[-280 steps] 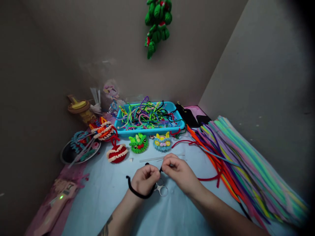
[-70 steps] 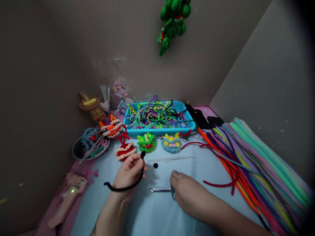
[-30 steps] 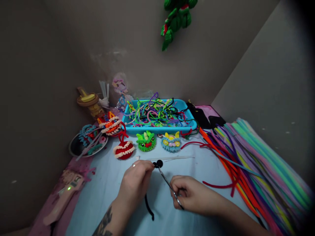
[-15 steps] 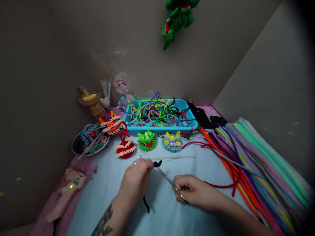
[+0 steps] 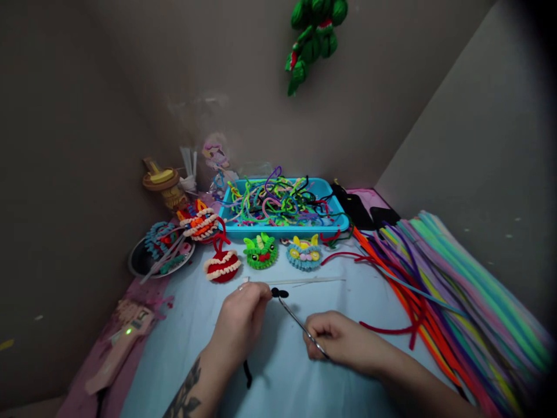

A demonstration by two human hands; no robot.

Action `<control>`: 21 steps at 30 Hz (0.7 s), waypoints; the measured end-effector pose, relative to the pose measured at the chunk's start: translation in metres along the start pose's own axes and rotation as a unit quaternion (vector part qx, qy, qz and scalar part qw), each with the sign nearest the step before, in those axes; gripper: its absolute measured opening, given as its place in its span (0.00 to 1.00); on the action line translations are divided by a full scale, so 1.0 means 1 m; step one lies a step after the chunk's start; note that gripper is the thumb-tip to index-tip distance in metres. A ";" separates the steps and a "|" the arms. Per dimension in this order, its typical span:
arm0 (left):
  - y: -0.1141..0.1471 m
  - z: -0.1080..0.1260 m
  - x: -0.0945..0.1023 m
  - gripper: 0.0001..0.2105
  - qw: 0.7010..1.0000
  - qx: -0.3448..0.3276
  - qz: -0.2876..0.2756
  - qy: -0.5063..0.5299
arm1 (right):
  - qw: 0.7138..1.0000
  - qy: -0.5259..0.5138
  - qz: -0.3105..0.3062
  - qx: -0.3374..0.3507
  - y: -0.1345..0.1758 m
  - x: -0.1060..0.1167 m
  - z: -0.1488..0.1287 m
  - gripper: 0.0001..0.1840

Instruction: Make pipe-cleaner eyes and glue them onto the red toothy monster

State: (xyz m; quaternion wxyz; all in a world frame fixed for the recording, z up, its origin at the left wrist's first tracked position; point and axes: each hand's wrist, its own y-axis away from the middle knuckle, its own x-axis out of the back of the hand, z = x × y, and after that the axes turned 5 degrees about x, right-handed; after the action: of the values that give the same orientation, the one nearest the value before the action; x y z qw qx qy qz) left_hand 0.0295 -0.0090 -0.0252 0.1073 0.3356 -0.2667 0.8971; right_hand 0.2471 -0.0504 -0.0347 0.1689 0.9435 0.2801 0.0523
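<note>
My left hand [image 5: 246, 310] is closed, its fingertips pinching a black pipe cleaner [image 5: 283, 294]. Two small rounded black lobes stick out to the right of those fingertips, and the strand's tail hangs below the hand. In my closed right hand [image 5: 331, 337] are slim silver tweezers [image 5: 299, 323]. Their tip points up and left and meets the underside of the black lobes. Just beyond the hands lie a red and cream pouch-like piece [image 5: 222, 267], a green dragon-like head [image 5: 261, 252] and a light blue and yellow head [image 5: 303, 253], all made of fuzzy stems.
A blue tray [image 5: 282, 232] of tangled stem offcuts stands at the back. Long coloured pipe cleaners [image 5: 461, 278] fan across the right side. On the left are a metal bowl [image 5: 139, 267] and a pink glue gun [image 5: 122, 354]. Green ornaments [image 5: 311, 46] hang above.
The right-hand black lobe has tipped down from pointing upward to lying nearly level. The tail below my left hand has swung left. Both hands stay nearly in place.
</note>
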 end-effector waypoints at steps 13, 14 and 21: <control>0.000 0.006 0.000 0.08 0.999 -0.030 0.019 0.037 | 0.992 0.115 -0.022 -0.043 0.003 0.002 -0.005 0.17; 0.000 0.006 0.000 0.08 0.999 -0.031 0.026 0.033 | 0.993 0.108 -0.030 -0.042 0.003 0.002 -0.006 0.16; 0.000 0.010 0.002 0.08 0.996 -0.034 0.079 0.014 | 0.991 0.108 -0.063 -0.039 0.003 0.000 -0.011 0.14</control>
State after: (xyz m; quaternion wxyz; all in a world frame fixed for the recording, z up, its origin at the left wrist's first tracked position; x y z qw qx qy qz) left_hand 0.0332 -0.0143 -0.0178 0.0508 0.2971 -0.3218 0.8975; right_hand 0.2470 -0.0499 -0.0236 0.1774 0.9055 0.3533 0.1545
